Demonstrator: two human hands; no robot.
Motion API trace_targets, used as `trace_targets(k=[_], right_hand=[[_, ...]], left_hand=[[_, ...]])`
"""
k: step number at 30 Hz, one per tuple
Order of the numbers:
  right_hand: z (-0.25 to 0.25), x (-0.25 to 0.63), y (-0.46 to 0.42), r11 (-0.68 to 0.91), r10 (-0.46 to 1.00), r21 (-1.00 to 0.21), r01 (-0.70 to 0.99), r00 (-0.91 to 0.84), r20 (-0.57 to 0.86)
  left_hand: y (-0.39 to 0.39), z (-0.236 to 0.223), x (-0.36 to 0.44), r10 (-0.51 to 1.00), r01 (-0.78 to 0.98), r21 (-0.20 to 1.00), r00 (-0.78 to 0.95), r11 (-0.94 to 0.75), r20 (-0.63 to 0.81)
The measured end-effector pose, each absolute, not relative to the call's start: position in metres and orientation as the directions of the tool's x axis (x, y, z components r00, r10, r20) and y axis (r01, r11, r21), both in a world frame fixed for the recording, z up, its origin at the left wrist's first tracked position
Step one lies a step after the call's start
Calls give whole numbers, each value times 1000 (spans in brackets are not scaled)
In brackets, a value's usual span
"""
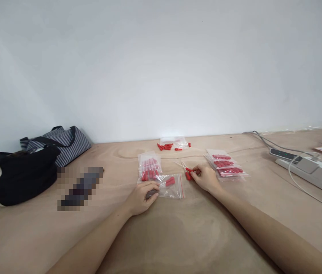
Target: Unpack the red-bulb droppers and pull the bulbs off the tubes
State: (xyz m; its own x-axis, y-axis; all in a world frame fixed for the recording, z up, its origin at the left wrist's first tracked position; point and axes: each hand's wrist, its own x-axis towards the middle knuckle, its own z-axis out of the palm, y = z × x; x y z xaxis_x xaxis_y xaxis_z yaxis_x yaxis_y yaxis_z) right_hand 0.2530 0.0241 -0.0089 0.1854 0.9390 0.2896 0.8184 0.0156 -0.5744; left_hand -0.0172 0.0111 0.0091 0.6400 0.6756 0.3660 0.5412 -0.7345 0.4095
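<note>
I see the wall point(161, 76) meeting the far edge of the counter point(163, 243), with room to move between the forearms point(98, 239). The left hand point(141, 198) has curled fingers at a clear bag point(175, 192) containing red-ended pieces point(170, 181), grip unclear to me; the right hand point(205, 179) pinches a red-ended stick point(188, 169) just beside it.

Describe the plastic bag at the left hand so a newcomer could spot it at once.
On the wooden table, find the person's left hand. Touching that hand is a clear plastic bag, just on the near side of a stack of bags. Unlike that stack, it lies spread out sideways, with a red line along its right edge.
</note>
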Motion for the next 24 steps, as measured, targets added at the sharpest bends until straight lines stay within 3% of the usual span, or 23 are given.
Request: trace_targets(k=[7, 12, 19, 24], right_hand=[[-8, 250, 20, 83, 929, -657, 749, 181, 323], [-11, 256, 22, 76, 865, -749, 658, 331, 378], [-9, 250, 11, -66, 915, -643, 763, 302, 266], [-4, 248, 8, -2, 889, -593, 805, 273, 367]], left_hand=[[11, 10, -17, 668, 535, 405, 642, -742, 377], [12, 9, -17, 669, 537, 404, 645, -740, 369], [12, 9, -18, 664, 533, 402, 647, -745, 374], [12, 7, -19, 647, 510, 409, 671, -757, 362]])
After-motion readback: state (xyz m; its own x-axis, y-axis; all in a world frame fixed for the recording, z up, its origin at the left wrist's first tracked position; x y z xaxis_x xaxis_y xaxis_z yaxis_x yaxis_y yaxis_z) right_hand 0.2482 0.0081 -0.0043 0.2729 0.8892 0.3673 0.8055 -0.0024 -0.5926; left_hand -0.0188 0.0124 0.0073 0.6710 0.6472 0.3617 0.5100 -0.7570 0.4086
